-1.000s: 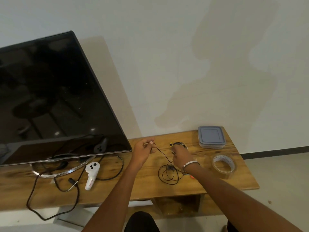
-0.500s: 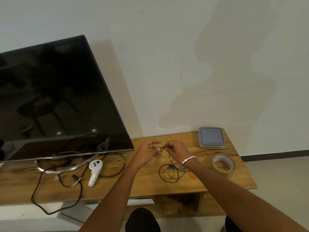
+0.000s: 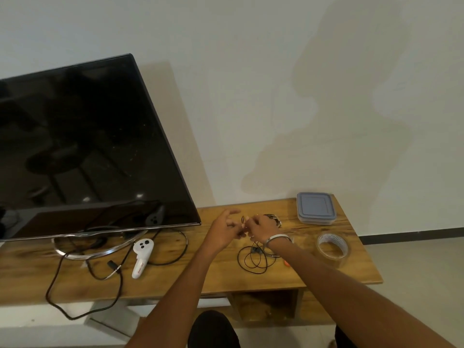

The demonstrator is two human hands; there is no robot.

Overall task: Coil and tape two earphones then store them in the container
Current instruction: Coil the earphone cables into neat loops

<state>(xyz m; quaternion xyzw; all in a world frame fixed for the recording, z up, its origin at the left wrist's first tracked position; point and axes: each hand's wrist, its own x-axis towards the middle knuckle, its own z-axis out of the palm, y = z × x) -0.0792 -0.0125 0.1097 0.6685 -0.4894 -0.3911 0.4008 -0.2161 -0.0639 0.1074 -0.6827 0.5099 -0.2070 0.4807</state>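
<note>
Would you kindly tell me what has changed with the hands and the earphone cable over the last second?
The left hand and right hand, apart a second ago with the thin black earphone cable stretched between them, have come together, pinching it. The cable's loose loops, grey lidded plastic container and clear tape roll stayed put.

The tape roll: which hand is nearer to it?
Right. The right hand is above the earphone cable, left of the tape roll; the left hand is further left.

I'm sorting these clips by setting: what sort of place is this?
Probably a home living room: a large black flat-screen television stands on a low wooden media bench against a plain white wall.
</note>
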